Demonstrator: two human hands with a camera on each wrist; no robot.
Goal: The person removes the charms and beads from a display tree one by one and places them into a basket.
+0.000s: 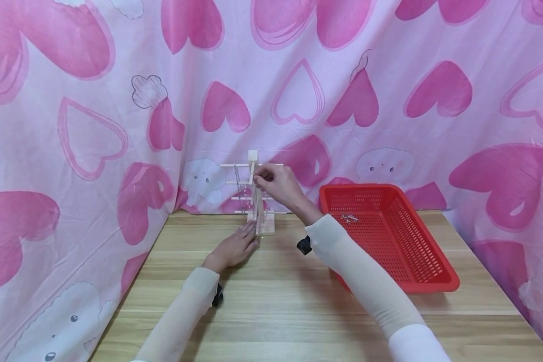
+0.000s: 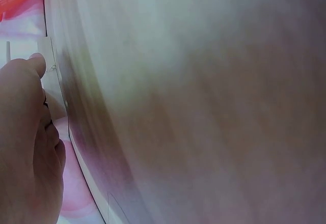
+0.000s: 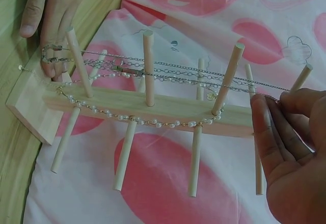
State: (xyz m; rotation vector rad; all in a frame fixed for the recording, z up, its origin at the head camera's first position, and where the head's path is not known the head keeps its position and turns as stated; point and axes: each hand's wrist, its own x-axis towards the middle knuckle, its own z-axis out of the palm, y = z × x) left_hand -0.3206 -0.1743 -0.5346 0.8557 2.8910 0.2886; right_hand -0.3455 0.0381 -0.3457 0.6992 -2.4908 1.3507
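A wooden jewelry stand (image 1: 260,201) with several pegs stands at the back of the table. In the right wrist view, silver chain necklaces (image 3: 178,70) run along its post, past the pegs. A necklace with white beads and gold links (image 3: 158,125) hangs in a loop on it. My right hand (image 1: 281,187) is by the upper pegs and pinches a thin silver chain between thumb and fingers. Low on the stand, my left hand (image 1: 235,246) rests its extended fingers against the base (image 3: 35,102). The left wrist view shows this hand (image 2: 23,142) from behind, its fingertips partly hidden.
To the right of the stand sits a red plastic basket (image 1: 434,246) with a small silver chain bundle (image 1: 349,218) inside. The wood-grain table (image 1: 271,311) extends in front. A pink and white heart-print cloth (image 1: 344,65) hangs close behind the stand.
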